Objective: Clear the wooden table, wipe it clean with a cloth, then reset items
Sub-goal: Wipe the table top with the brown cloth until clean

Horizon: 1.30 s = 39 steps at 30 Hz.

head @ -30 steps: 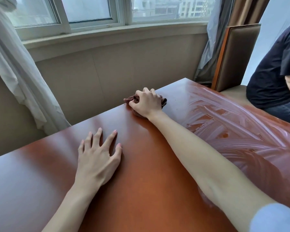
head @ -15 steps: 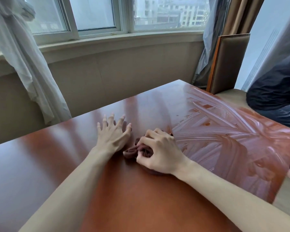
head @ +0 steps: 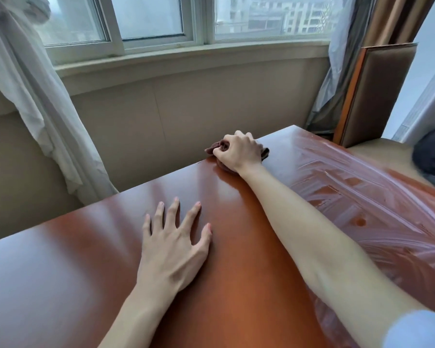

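Since half a sec ago the right hand [head: 239,151] has gone from the middle of the table [head: 236,285], just beside the left hand [head: 172,244], out to the far edge, and it took the cloth [head: 212,148] with it; the left hand is now nearer to the camera and well apart from the right one.

The right hand has its fingers curled round the brown cloth and presses it on the table at the far edge, near the wall under the window [head: 151,18]; bits of cloth stick out on both sides of the hand, left and right; the right arm is stretched across the top, w/ a pale blue sleeve [head: 417,332] at the bottom right corner.

The left hand lies flat on the table, palm down, fingers straight and spread, holding nothing.

The table is glossy, red-brown; its right part is covered w/ wet smeared streaks [head: 367,197]; the left part, under the left hand, shines smooth.

A white curtain [head: 35,96] hangs at the left; a brown one [head: 392,18] at the right; a padded chair back [head: 377,96] stands behind the far right corner; a dark-clothed person [head: 432,156] is partly in view at the right edge, blurred.
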### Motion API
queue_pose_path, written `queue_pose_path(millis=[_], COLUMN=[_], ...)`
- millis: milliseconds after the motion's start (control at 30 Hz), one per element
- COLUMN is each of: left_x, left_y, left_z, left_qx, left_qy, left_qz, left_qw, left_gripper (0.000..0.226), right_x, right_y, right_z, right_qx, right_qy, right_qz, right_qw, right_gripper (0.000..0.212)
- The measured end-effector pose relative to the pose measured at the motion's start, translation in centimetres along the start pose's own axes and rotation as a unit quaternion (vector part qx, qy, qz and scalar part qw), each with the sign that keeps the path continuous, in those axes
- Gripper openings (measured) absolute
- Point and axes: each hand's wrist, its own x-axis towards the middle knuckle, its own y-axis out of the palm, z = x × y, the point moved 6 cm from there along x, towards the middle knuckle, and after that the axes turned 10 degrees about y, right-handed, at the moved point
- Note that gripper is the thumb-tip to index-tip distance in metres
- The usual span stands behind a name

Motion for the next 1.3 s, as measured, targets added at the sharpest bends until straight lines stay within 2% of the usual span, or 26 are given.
queue_pose_path(millis=[100, 233, 400, 500, 600, 733, 900, 1000, 1133, 1300], left_x=[0.2, -0.1, -0.1, -0.4, -0.2, -0.1, 0.3, 0.1, 0.0, 0.0], left_y=[-0.1, -0.3, -0.6, -0.4, -0.1, -0.2, 0.3, 0.1, 0.1, 0.0], left_z=[0.0, -0.1, -0.5, -0.3, -0.3, -0.3, 0.2, 0.2, 0.1, -0.1], left_qx=[-0.008, -0.011, -0.016, -0.016, -0.018, -0.015, -0.004, 0.001, -0.01, -0.005], left_qy=[0.002, 0.005, 0.012, 0.014, 0.017, 0.019, 0.009, 0.005, -0.004, -0.001], left_qz=[0.003, 0.015, 0.027, 0.029, 0.021, 0.001, -0.006, -0.01, -0.001, 0.013], left_qw=[1.0, 1.0, 0.999, 0.999, 0.999, 1.0, 1.0, 1.0, 1.0, 1.0], left_gripper=[0.069, 0.063, 0.062, 0.063, 0.063, 0.064, 0.073, 0.072, 0.074, 0.08], right_x=[-3.3, -13.8, -28.6, -33.0, -30.2, -18.7, -4.3, 1.2, 0.9, -11.2], right_y=[-1.3, -5.2, -11.5, -13.4, -12.4, -7.9, -2.0, 0.0, -0.1, -4.5], right_z=[-0.2, -1.2, -3.0, -3.7, -3.5, -3.4, -2.1, -1.7, -1.5, -1.8], right_qx=[0.01, 0.029, 0.076, 0.094, 0.082, 0.019, 0.01, 0.006, -0.006, 0.003], right_qy=[-0.012, -0.073, -0.144, -0.187, -0.176, -0.093, -0.027, 0.0, 0.014, -0.044], right_qz=[0.005, 0.033, -0.017, -0.02, -0.007, 0.012, 0.0, -0.003, -0.008, 0.018], right_qw=[1.0, 0.996, 0.987, 0.978, 0.981, 0.995, 1.0, 1.0, 1.0, 0.999], right_gripper=[0.029, 0.03, 0.022, 0.02, 0.024, 0.035, 0.034, 0.036, 0.036, 0.034])
